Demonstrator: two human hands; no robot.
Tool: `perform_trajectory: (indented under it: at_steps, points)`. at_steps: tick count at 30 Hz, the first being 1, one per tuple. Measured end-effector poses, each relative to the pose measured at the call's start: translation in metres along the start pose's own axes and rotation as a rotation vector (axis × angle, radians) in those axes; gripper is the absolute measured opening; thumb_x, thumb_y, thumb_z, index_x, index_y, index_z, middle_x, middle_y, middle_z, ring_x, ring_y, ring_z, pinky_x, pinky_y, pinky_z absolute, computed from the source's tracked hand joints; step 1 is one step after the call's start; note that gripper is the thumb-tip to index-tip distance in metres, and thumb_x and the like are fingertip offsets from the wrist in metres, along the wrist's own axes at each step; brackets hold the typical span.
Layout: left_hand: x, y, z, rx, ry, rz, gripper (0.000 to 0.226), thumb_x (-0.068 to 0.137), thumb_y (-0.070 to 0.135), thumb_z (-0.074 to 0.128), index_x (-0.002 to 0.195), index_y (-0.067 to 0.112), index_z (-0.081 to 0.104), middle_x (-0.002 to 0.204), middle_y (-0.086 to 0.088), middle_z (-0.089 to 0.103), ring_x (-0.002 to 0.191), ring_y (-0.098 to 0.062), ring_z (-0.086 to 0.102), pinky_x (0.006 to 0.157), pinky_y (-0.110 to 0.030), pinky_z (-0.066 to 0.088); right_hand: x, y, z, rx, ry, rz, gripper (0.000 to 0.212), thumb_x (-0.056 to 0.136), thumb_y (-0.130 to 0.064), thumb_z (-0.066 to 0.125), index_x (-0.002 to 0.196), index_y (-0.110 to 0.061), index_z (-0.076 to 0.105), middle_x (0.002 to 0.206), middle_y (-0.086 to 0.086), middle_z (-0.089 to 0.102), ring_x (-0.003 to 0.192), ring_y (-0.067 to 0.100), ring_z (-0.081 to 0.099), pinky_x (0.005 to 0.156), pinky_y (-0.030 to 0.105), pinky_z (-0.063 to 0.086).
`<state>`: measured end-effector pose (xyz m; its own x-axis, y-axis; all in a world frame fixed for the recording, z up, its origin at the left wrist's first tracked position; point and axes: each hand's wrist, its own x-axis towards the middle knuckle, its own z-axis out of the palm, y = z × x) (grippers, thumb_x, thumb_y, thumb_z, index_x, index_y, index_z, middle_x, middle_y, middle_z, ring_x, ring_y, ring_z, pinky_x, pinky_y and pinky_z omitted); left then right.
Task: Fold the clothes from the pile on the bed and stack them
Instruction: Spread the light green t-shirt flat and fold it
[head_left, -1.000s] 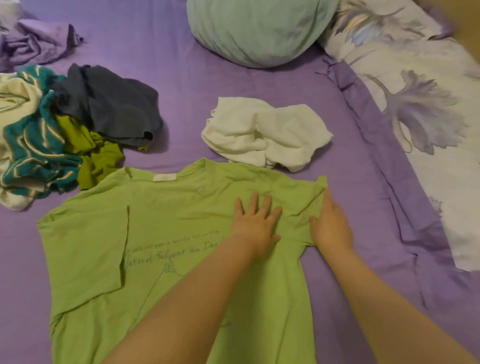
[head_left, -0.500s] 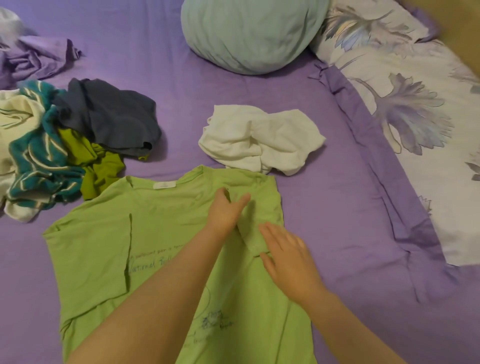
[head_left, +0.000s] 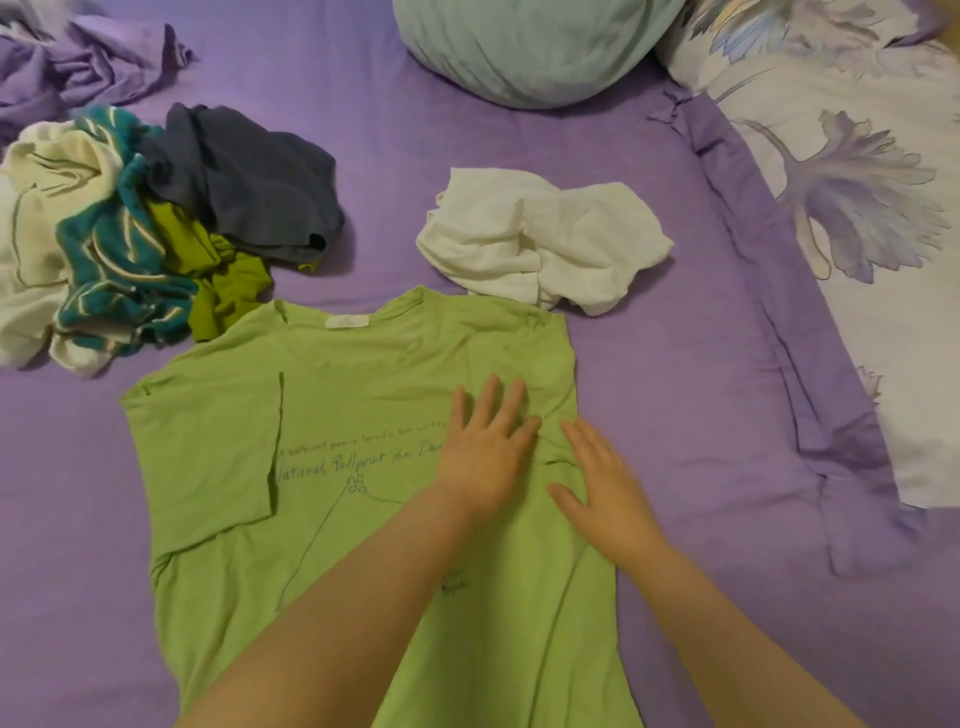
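- Clothes are the job, and the nearest one is the green T-shirt (head_left: 363, 467), spread face-up on the purple bed (head_left: 701, 415) right in front of the person.
- Its sleeve on the person's right looks folded in over the chest; the other sleeve lies flat, only partly turned in.
- Left hand (head_left: 485, 457) lies palm-down on that folded part, its grip apart with fingers spread, clamped on nothing.
- Right hand (head_left: 605, 493) rests just beside it at the shirt's edge, also flat and apart, pressing rather than holding.
- Just beyond the collar sits a crumpled white garment (head_left: 540, 239), unfolded.
- Further left is the pile (head_left: 156, 234): cream, teal-striped, olive and dark grey pieces, all tangled.
- Farthest back are a pale green pillow (head_left: 530, 47) and a flowered quilt (head_left: 857, 182).
- By my reading the task is at an early stage: one shirt part-folded, no finished stack visible, everything else left.
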<state>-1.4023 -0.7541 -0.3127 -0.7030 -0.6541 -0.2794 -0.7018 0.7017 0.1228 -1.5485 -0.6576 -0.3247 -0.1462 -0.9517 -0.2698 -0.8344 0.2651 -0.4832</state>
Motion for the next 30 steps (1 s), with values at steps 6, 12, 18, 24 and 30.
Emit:
perform_trajectory:
  at_steps: [6, 12, 18, 24, 30]
  points:
    - [-0.053, 0.031, 0.023, -0.036, -0.104, 0.141, 0.053, 0.103, 0.034, 0.03, 0.151, 0.033, 0.008, 0.159, -0.005, -0.016, 0.145, -0.034, -0.016, 0.113, -0.056, -0.012, -0.069, 0.002, 0.008, 0.158, 0.084, 0.134, 0.062, 0.085, -0.02, 0.069, 0.14, -0.011, 0.041, 0.143, 0.005, 0.045, 0.132, 0.024, 0.04, 0.111, 0.032, 0.028]
    - [-0.066, 0.063, 0.013, 0.061, -0.204, 0.313, 0.061, 0.1, 0.015, 0.034, 0.152, 0.032, 0.006, 0.16, 0.0, -0.012, 0.146, -0.033, -0.012, 0.115, -0.058, -0.002, -0.139, -0.013, 0.032, 0.296, 0.091, 0.385, 0.069, 0.085, -0.028, 0.068, 0.144, -0.017, 0.034, 0.134, 0.0, 0.049, 0.119, 0.018, 0.052, 0.096, 0.034, 0.044]
    - [-0.079, 0.096, -0.017, 0.205, -0.241, 0.424, 0.058, 0.094, 0.007, 0.043, 0.146, 0.03, 0.031, 0.157, 0.003, 0.018, 0.147, -0.029, -0.001, 0.117, -0.053, 0.01, -0.192, -0.019, 0.04, 0.157, 0.138, 0.509, 0.02, 0.094, -0.026, 0.05, 0.108, -0.015, 0.061, 0.103, 0.012, 0.067, 0.095, 0.031, 0.061, 0.074, 0.037, 0.044]
    - [-0.081, 0.121, -0.024, 0.318, -0.179, 0.468, 0.036, 0.096, 0.017, 0.044, 0.13, 0.025, 0.053, 0.148, -0.004, 0.034, 0.146, -0.029, 0.007, 0.114, -0.048, 0.019, -0.237, -0.014, 0.039, 0.24, 0.408, 0.425, 0.016, 0.087, -0.021, 0.066, 0.1, -0.013, 0.062, 0.102, 0.009, 0.061, 0.094, 0.029, 0.06, 0.075, 0.038, 0.046]
    - [-0.083, 0.129, 0.007, 0.158, -0.13, 0.37, 0.025, 0.097, 0.026, 0.045, 0.116, 0.021, 0.059, 0.13, -0.004, 0.043, 0.136, -0.025, 0.026, 0.087, -0.035, 0.04, -0.279, -0.014, 0.082, 0.038, 0.127, 0.266, 0.02, 0.084, -0.036, 0.065, 0.091, -0.017, 0.067, 0.101, 0.002, 0.058, 0.099, 0.026, 0.053, 0.087, 0.035, 0.043]
